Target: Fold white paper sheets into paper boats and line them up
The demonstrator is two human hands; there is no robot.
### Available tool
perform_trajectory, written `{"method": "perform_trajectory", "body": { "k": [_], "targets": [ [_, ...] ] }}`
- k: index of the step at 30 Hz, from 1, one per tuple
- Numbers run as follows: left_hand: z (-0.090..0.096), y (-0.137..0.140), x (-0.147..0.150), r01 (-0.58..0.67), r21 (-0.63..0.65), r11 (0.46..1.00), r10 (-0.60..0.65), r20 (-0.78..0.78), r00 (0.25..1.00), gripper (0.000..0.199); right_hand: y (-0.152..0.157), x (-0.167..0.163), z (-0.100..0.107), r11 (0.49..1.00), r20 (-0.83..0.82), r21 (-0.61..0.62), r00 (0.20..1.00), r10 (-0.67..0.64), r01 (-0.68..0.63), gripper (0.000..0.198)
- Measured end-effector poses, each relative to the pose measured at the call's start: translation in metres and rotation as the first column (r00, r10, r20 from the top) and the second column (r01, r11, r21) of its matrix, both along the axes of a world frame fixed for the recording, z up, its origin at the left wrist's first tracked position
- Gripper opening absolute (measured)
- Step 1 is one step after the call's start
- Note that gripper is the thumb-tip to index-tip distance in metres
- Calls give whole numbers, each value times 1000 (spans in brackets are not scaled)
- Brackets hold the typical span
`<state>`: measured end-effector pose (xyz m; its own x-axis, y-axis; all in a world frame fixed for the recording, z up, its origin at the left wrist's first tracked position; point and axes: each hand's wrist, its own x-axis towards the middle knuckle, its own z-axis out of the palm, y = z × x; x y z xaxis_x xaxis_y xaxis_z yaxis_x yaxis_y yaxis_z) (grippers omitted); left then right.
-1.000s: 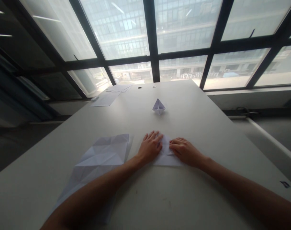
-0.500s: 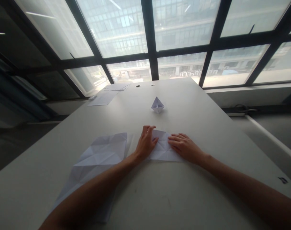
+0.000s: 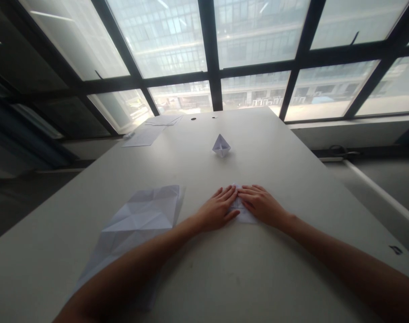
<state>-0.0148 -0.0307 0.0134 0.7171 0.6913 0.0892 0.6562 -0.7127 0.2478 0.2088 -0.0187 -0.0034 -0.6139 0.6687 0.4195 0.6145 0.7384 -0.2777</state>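
A folded sheet of white paper (image 3: pixel 245 217) lies flat on the white table, mostly covered by both hands. My left hand (image 3: pixel 218 208) rests on its left part, palm down with the fingers stretched out. From the right, my right hand (image 3: pixel 262 203) presses flat on the paper, fingers extended and their tips close to those of the left. Beyond the hands a small folded paper boat (image 3: pixel 221 146) stands upright. To the left, partly under my left forearm, is a larger creased paper sheet (image 3: pixel 140 215).
More paper sheets (image 3: pixel 142 136) lie at the table's far left corner. The white table (image 3: pixel 278 161) reaches to dark-framed windows (image 3: pixel 214 76). A small dark mark (image 3: pixel 395 249) is near the right edge, and a pale rail (image 3: pixel 379 190) runs outside the table at right.
My left hand has come down from a raised, curled pose and moved right, now flat on the paper. The paper's left part has been folded over toward the right. My right hand has barely moved.
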Motion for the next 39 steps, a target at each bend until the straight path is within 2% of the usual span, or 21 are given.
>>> {"method": "perform_trajectory", "body": {
  "k": [7,12,17,21,23,27,28,30,32,34,36,39],
  "targets": [
    [-4,12,-5,8,-87,996,18,285,958,35,0,1,2,1000,-21,5,1000,13,-13,26],
    [-4,11,-5,-73,-9,997,73,304,950,21,-1,2,9,1000,-17,-18,1000,15,-16,21],
    [0,6,-3,-31,-28,999,38,299,953,22,-4,3,11,992,-56,-88,995,82,-87,24],
    [-2,10,-3,-86,-50,995,98,369,924,15,-8,2,12,994,-46,-88,997,65,-68,15],
    [-4,12,-3,-130,-96,987,158,413,897,14,-11,1,14,992,-34,-76,995,95,-97,18],
    [-4,14,-3,-182,-273,945,304,523,796,22,-16,-2,17,984,-11,-69,986,165,-166,17],
    [-3,14,-4,-184,-282,942,315,547,775,23,-16,-2,17,984,-15,-75,987,161,-161,18],
    [-1,14,-7,-194,-205,959,279,576,769,23,-16,-3,19,983,-34,-96,987,154,-157,20],
    [0,14,-11,-202,-58,978,201,541,817,24,-16,-2,20,976,-56,-125,984,171,-177,20],
    [0,16,-14,-154,54,987,117,426,897,28,-15,-2,21,965,-84,-162,978,193,-205,21],
    [-1,17,-15,-71,74,995,48,271,961,34,-15,-1,22,954,-108,-201,973,204,-222,24],
    [-4,17,-14,2,15,1000,-3,67,998,46,-15,-1,22,944,-125,-237,971,206,-231,26]
  ]
}}
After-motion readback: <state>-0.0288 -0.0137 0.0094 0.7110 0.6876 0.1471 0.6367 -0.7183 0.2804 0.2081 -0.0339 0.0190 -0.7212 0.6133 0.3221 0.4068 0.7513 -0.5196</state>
